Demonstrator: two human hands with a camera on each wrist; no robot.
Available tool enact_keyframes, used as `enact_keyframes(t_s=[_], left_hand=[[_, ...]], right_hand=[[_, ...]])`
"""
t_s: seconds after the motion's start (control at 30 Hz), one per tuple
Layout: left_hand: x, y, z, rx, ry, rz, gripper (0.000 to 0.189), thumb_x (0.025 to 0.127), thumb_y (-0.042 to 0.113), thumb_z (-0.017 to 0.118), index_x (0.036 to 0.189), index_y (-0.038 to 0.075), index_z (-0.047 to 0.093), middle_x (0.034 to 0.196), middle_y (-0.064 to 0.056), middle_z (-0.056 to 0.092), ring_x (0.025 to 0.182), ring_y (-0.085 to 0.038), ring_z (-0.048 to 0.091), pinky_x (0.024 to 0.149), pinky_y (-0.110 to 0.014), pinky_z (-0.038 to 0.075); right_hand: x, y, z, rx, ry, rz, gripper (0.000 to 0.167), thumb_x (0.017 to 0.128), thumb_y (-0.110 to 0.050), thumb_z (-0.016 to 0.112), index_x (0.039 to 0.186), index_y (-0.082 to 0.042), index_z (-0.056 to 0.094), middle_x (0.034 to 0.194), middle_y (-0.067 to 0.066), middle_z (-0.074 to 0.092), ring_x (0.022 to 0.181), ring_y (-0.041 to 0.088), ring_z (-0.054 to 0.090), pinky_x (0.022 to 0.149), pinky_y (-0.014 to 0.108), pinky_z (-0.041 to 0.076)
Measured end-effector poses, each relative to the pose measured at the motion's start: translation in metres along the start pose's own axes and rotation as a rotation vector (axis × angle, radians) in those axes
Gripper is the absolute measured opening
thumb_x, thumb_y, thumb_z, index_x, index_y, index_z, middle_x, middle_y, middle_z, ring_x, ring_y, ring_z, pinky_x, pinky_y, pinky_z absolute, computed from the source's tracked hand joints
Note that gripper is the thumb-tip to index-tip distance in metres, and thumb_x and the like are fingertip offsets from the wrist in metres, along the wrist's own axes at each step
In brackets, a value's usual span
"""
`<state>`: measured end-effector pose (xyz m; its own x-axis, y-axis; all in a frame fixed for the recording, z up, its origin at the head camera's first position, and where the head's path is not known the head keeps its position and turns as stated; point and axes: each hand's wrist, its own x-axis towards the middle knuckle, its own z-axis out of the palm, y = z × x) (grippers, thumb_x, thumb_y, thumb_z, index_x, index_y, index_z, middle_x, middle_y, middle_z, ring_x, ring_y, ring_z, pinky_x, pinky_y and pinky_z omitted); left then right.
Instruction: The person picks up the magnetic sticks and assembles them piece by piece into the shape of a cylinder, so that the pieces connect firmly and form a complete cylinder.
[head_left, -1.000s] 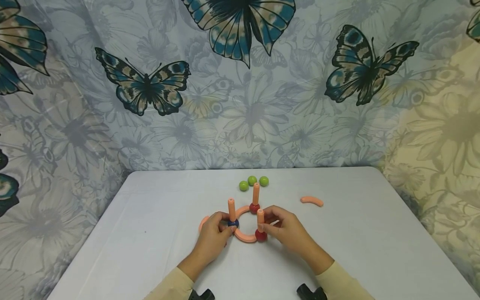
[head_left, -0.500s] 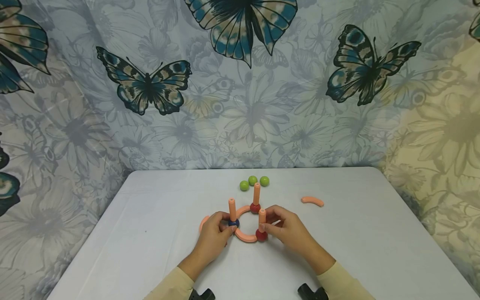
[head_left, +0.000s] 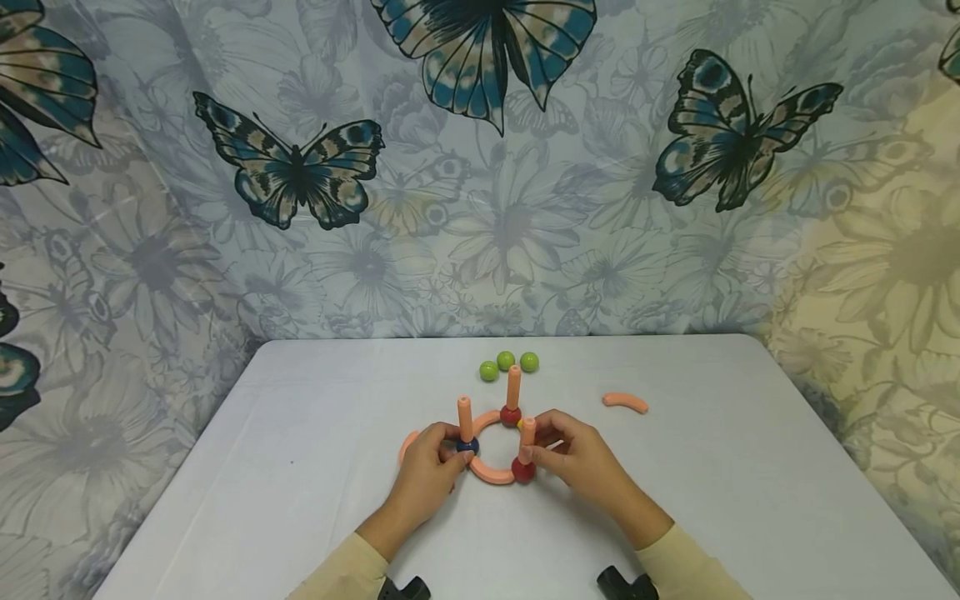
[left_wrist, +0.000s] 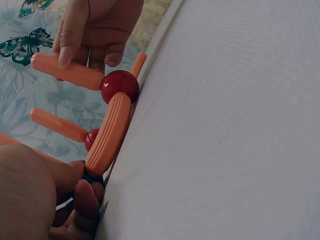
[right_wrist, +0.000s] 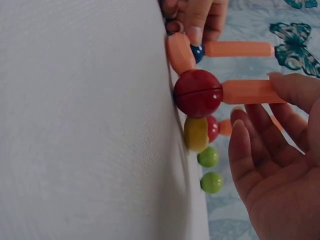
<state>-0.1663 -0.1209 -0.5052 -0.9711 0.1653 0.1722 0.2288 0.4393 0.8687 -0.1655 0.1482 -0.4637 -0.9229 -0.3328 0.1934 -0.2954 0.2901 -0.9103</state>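
Ball-and-stick ring (head_left: 492,475), pinched at two spots
Left hand (head_left: 426,471) has the blue ball (head_left: 468,447) between thumb and bent fingers; right hand (head_left: 572,452) pinches the upright orange stick (head_left: 528,431) on the near red ball (head_left: 523,472). Ring's sitting on the white table (head_left: 697,483), green balls (head_left: 506,361) beyond.

Head: we look forward and down over the table (head_left: 675,467), farthest off | left wrist, right wrist: close, low, we face across it, tipped sideways | both share the front red ball (left_wrist: 120,87).

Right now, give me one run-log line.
left hand: pinches blue ball | right hand: pinches upright orange rod | green balls: far side
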Motion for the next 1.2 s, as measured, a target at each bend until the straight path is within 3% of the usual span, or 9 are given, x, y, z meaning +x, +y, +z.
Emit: enact_keyframes(t_s=[0.23,0.43,0.63,0.87,1.03,1.2], left_hand=[[0.000,0.000,0.000,0.002,0.003,-0.001,0.021,0.104,0.008,0.077,0.123,0.006,0.070,0.089,-0.001,0.059,0.058,-0.014,0.061,0.052,-0.027,0.051],[0.000,0.000,0.000,-0.004,0.006,0.001,0.020,0.103,0.008,0.077,0.123,0.007,0.070,0.089,-0.001,0.059,0.057,-0.014,0.061,0.052,-0.027,0.051],[0.000,-0.002,-0.001,-0.003,0.009,0.002,0.022,0.103,0.008,0.077,0.123,0.007,0.070,0.087,-0.001,0.059,0.058,-0.013,0.061,0.052,-0.027,0.051],[0.000,-0.003,0.000,-0.001,0.006,0.008,0.021,0.103,0.008,0.077,0.124,0.007,0.070,0.089,-0.002,0.059,0.058,-0.014,0.061,0.052,-0.027,0.051],[0.000,-0.003,0.000,-0.004,-0.003,0.004,0.022,0.103,0.007,0.076,0.124,0.007,0.070,0.088,-0.001,0.058,0.057,-0.014,0.061,0.052,-0.028,0.051],[0.000,-0.003,-0.001,-0.002,-0.003,0.009,0.022,0.103,0.006,0.076,0.124,0.006,0.070,0.087,0.000,0.057,0.057,-0.013,0.061,0.052,-0.027,0.051]], right_hand=[[0.001,0.002,-0.003,-0.026,-0.007,0.002,0.025,0.100,-0.015,0.083,0.121,-0.010,0.072,0.107,-0.001,0.074,0.101,0.022,0.070,0.083,0.034,0.060],[0.003,0.002,-0.008,0.012,-0.017,-0.049,0.024,0.104,-0.016,0.078,0.126,-0.010,0.071,0.115,0.001,0.073,0.105,0.025,0.069,0.085,0.035,0.059],[0.011,0.003,-0.015,0.010,0.054,-0.060,0.022,0.111,-0.021,0.067,0.129,-0.008,0.070,0.119,0.005,0.071,0.104,0.028,0.068,0.087,0.035,0.057],[0.033,0.017,-0.024,0.054,0.190,0.068,0.040,0.114,-0.036,0.060,0.131,0.000,0.066,0.119,0.013,0.070,0.105,0.028,0.067,0.086,0.035,0.057],[0.052,0.037,-0.029,0.064,0.207,0.188,0.053,0.113,-0.047,0.061,0.141,-0.002,0.061,0.129,0.016,0.065,0.114,0.030,0.061,0.089,0.039,0.056],[0.070,0.051,-0.031,0.064,0.207,0.243,0.054,0.111,-0.043,0.066,0.147,-0.005,0.057,0.137,0.016,0.059,0.116,0.031,0.058,0.087,0.038,0.056]])
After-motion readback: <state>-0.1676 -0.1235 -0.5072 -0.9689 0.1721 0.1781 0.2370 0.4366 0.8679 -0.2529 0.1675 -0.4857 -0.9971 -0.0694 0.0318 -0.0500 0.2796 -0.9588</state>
